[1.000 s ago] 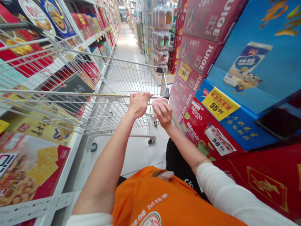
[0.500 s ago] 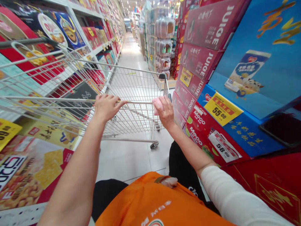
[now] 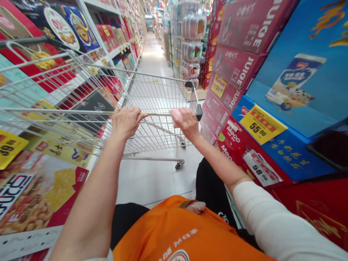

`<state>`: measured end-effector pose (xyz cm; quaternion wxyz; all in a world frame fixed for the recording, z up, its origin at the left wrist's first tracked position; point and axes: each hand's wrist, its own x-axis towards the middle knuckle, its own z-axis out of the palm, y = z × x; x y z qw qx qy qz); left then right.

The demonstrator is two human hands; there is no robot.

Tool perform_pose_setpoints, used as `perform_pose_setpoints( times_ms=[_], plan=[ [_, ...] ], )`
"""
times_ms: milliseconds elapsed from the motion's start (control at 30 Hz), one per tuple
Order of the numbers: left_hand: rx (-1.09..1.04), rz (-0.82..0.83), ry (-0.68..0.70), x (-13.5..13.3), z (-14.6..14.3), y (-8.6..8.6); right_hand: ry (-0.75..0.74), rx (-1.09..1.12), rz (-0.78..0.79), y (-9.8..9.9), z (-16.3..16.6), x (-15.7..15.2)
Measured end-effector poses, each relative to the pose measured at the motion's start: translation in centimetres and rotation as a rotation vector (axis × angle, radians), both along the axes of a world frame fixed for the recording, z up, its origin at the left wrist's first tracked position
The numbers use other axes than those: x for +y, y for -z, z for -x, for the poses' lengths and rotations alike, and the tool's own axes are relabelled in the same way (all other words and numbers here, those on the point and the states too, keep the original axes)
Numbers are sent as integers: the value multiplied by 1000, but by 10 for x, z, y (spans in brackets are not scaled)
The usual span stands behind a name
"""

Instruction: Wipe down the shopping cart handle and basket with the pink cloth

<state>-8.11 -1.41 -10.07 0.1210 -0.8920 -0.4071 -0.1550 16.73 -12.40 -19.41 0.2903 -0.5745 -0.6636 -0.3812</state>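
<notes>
A wire shopping cart (image 3: 160,94) stands sideways in front of me, spanning the aisle. My left hand (image 3: 126,122) is closed over the near top rail of its basket, thumb stretched along the wire. Farther right on the same rail, my right hand (image 3: 187,123) is closed with a pink cloth (image 3: 176,116) bunched under its fingers, pressed against the rail. The cloth's far side is hidden by the fingers. Through the wires the floor and shelf goods show. One of the cart's casters (image 3: 179,165) rests on the tiles below my hands.
Shelves of boxed snacks (image 3: 40,195) line the left, close to the cart. Stacked pink juice cartons (image 3: 231,69) and a blue drink carton (image 3: 293,83) rise on the right. Shrink-wrapped bottles (image 3: 193,29) stand farther along. The tiled aisle (image 3: 153,54) runs ahead.
My right hand and the pink cloth have moved slightly left along the rail. My left hand keeps its hold. The cart's right end and the view have shifted a little.
</notes>
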Motion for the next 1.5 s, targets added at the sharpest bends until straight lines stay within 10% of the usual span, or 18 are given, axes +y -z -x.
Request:
perform_pose_setpoints(
  times_ms=[133, 367, 500, 733, 867, 1000, 1133, 1267, 1367, 1500],
  plan=[
    [-57, 34, -10, -10, -9, 2, 83, 155, -86, 13, -29, -12],
    [-88, 40, 19, -31, -31, 2, -24, 339, -72, 18, 69, 41],
    [-102, 43, 49, -40, -26, 3, -79, 271, -43, 28, 42, 25],
    [-156, 56, 70, -75, -60, -6, 239, 655, -626, 57, 13, 2],
    [-85, 231, 159, -84, -100, -10, 118, 632, -370, 66, 63, 22],
    [-136, 353, 129, -73, -105, -10, -54, 307, -134, 71, 26, 11],
    [-151, 347, 149, -66, -98, -9, 96, 390, -175, 72, -20, -6],
    [-145, 330, 87, -67, -101, -8, 267, 607, -280, 72, 31, 13],
    [-128, 296, 79, -69, -98, -7, 125, 458, -218, 72, 61, 24],
    [-144, 301, 121, -65, -87, -7, -77, 181, -116, 77, 10, 5]
  ],
)
